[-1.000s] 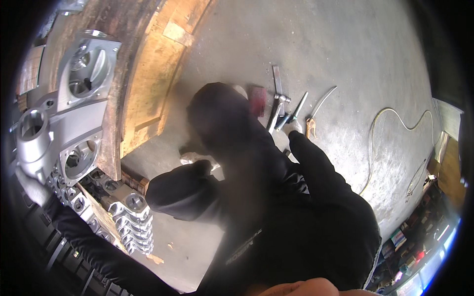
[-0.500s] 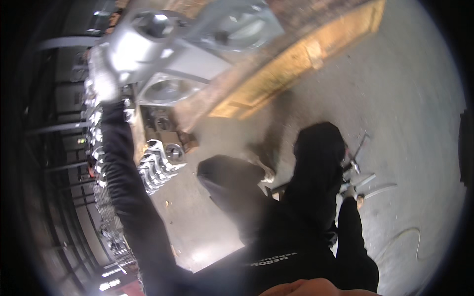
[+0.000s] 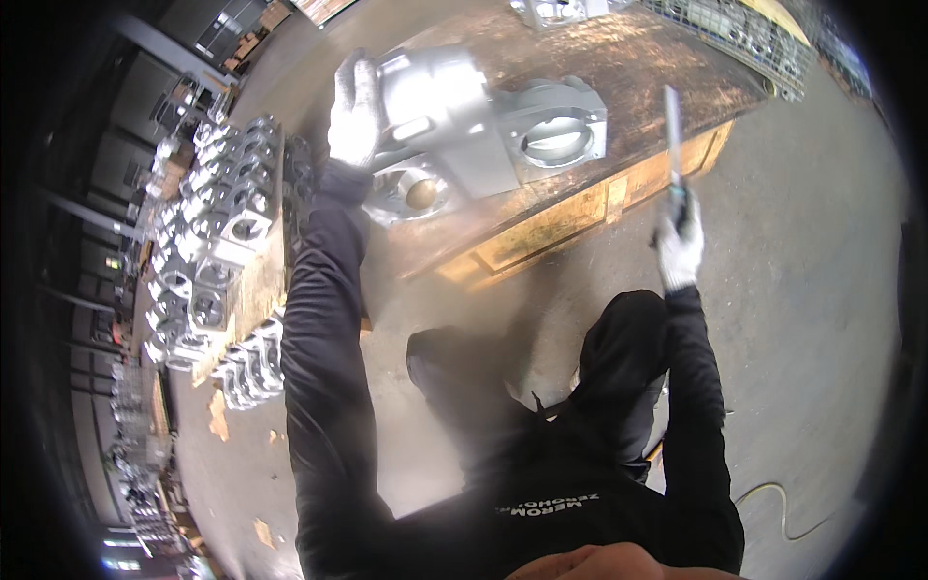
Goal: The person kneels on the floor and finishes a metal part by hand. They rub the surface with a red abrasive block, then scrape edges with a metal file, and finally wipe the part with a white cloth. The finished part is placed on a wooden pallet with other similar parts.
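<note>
My left hand (image 3: 355,114), in a white glove, lies against the left side of a big silver metal casting (image 3: 449,111) on the workbench. Its fingers are stretched out and not wrapped round the part. In a white glove too, my right hand (image 3: 681,249) is closed round the dark handle of a file (image 3: 674,130), whose long flat blade points up, beside the bench's front edge. Flanges with round openings show at the casting's front left (image 3: 418,191) and right (image 3: 559,140); I cannot tell whether these are separate parts.
The wooden workbench (image 3: 648,106) has a worn brown top and pale front. Rows of similar castings (image 3: 217,217) stand on a pallet at left. A wire basket (image 3: 735,39) with metal parts is at the far right. A thin hose (image 3: 785,512) lies on the floor at right.
My right hand has risen from low by the tools on the floor to bench height and now holds the file. My view has turned; my left hand stays at the casting.
</note>
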